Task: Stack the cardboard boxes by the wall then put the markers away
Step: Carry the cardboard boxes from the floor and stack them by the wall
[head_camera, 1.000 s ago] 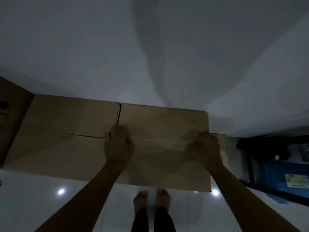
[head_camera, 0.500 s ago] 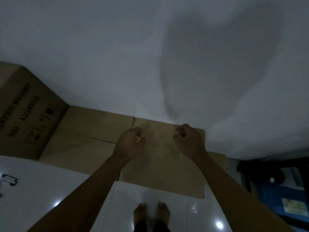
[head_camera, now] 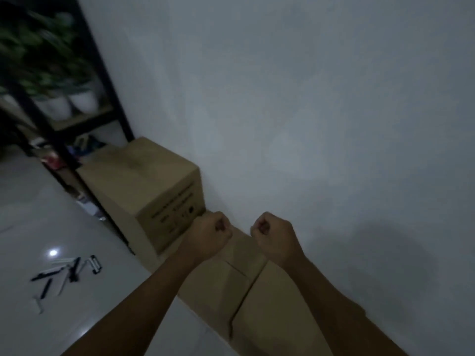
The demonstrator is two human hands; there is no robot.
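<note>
Your left hand (head_camera: 208,236) and right hand (head_camera: 273,234) are both curled into loose fists holding nothing, hovering over the flattened cardboard box (head_camera: 253,291) that lies along the wall (head_camera: 308,124), just beside the taller upright box (head_camera: 144,186). If you reach for that upright box one-handed, it will likely tip or scrape the black shelf frame (head_camera: 102,80) beside it. The markers (head_camera: 61,272) lie scattered on the glossy floor (head_camera: 38,201) to your left, where a careless step could send them rolling.

Matt cardboard boxes (head_camera: 226,281) — glossy floor (head_camera: 84,312), matt wall (head_camera: 308,98).
</note>
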